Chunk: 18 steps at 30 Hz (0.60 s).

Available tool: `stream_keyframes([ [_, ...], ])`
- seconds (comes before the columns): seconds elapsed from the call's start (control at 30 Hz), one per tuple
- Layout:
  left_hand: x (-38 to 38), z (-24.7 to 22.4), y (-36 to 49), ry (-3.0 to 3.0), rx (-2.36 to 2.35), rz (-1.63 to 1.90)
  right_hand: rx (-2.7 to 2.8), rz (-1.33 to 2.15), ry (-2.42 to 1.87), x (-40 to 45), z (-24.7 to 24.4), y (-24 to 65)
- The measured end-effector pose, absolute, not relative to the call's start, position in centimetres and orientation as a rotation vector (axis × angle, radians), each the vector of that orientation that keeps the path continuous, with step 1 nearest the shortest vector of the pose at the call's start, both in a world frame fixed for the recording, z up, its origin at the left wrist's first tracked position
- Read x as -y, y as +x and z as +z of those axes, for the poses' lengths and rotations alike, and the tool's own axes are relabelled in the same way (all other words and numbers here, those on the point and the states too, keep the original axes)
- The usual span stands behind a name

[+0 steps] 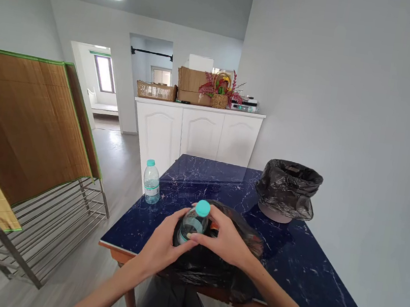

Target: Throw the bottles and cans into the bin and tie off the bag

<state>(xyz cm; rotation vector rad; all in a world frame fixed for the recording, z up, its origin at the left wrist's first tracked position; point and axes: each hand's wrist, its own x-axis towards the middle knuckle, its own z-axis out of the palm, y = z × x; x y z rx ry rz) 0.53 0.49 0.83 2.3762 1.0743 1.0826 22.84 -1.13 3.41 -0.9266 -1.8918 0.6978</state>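
Note:
Between my two hands is a clear plastic bottle (pixel 194 222) with a turquoise cap, upright and tipped slightly. My left hand (pixel 167 240) wraps round its left side, while my right hand (pixel 221 235) grips the right side, thumbs close together at the front. Under and behind them, a black plastic bag (pixel 203 266) lies at the near edge of the dark blue table (pixel 205 174), with something orange and red partly showing in it. A second clear bottle (pixel 152 184) with a turquoise cap stands at the table's left edge.
A bin lined with a black bag (pixel 287 191) stands at the table's back right, near the wall. Behind the table is a white cabinet (pixel 202 132) with boxes and a flower basket (pixel 220 99). A metal rack (pixel 59 224) draped with mats stands left.

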Motion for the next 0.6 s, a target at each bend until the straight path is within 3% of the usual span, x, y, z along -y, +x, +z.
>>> stream_keyframes([
  [0.27,-0.1,0.9,-2.9,1.765,-1.018,1.152,2.085,0.819,-0.979,1.8,2.5,23.4],
  [0.6,-1.5,0.1,-5.7,0.952,-0.862,1.317,2.380,0.399,-1.404,0.3,-0.8,23.7],
])
